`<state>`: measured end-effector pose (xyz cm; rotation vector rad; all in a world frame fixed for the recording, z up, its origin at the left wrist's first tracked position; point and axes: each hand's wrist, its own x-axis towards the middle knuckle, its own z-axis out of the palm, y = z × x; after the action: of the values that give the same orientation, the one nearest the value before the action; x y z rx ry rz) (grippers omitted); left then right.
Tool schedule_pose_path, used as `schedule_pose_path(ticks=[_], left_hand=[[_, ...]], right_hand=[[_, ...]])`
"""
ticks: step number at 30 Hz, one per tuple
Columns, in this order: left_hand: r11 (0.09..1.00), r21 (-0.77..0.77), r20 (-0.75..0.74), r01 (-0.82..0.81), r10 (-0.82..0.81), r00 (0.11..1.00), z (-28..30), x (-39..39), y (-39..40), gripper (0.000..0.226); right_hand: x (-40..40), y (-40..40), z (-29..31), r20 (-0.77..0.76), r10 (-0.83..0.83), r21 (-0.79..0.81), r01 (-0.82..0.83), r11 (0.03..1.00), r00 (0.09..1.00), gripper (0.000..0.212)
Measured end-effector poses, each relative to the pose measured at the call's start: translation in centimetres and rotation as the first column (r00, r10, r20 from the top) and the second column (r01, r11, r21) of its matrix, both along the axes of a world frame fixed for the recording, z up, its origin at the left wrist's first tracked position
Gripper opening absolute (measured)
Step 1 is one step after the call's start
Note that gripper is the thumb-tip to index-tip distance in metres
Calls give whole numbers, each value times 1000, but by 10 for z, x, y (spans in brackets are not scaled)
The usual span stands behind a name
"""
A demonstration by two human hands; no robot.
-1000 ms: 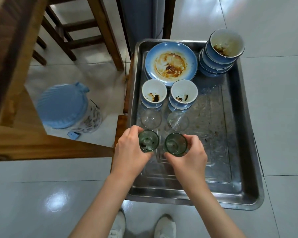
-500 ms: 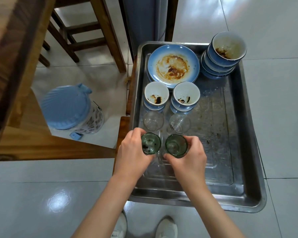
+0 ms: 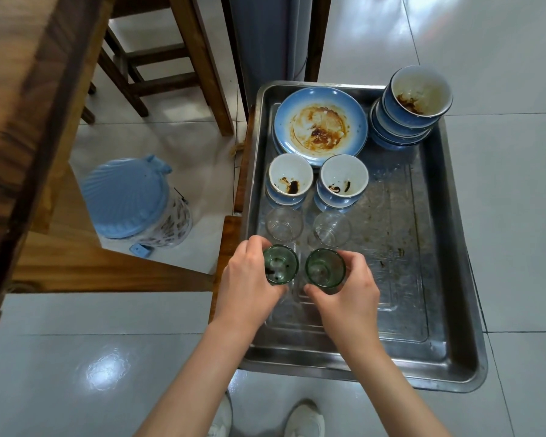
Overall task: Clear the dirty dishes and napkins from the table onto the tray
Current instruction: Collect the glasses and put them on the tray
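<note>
My left hand (image 3: 249, 279) grips one green glass (image 3: 280, 268), my right hand (image 3: 349, 291) the other green glass (image 3: 325, 271), both upright over the near part of the steel tray (image 3: 448, 357). I should lower them together, straight down, just short of the two clear glasses (image 3: 284, 227) beyond, rims not clinking, then let go. Farther off sit the stained small bowls (image 3: 290, 181), blue plate (image 3: 320, 121) and stacked bowls (image 3: 418, 93).

The left hand (image 3: 248, 280) grips a green-tinted glass cup (image 3: 280, 268); the right hand (image 3: 349, 293) grips its green twin (image 3: 325, 271). Beyond them: two clear glasses (image 3: 284, 224), blue-and-white brown-stained small bowls (image 3: 290, 181), a blue plate smeared orange-brown (image 3: 320, 126), all on a silver-grey metal tray (image 3: 448, 326).
</note>
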<state>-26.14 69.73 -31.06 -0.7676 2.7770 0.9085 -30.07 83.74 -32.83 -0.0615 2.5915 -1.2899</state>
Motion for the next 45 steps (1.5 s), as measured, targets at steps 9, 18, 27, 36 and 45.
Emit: schedule_pose_path(ticks=[9, 18, 27, 36, 45], left_hand=[[1000, 18, -10, -17, 17, 1000, 1, 1, 2, 66], [999, 27, -9, -26, 26, 1000, 59, 16, -10, 80], [999, -51, -207, -3, -8, 978, 215, 36, -35, 51], [962, -74, -297, -261, 229, 927, 361, 111, -111, 49], [929, -76, -313, -361, 322, 894, 414, 187, -237, 39]], right_hand=[[0, 1, 2, 13, 11, 35, -11, 999, 1000, 62], [4, 15, 65, 27, 20, 84, -22, 996, 999, 85], [-3, -5, 230, -89, 245, 26, -244, 969, 965, 68], [24, -76, 358, -190, 493, 48, -494, 868, 849, 60], [73, -193, 410, -220, 576, 94, -571, 816, 787, 52]])
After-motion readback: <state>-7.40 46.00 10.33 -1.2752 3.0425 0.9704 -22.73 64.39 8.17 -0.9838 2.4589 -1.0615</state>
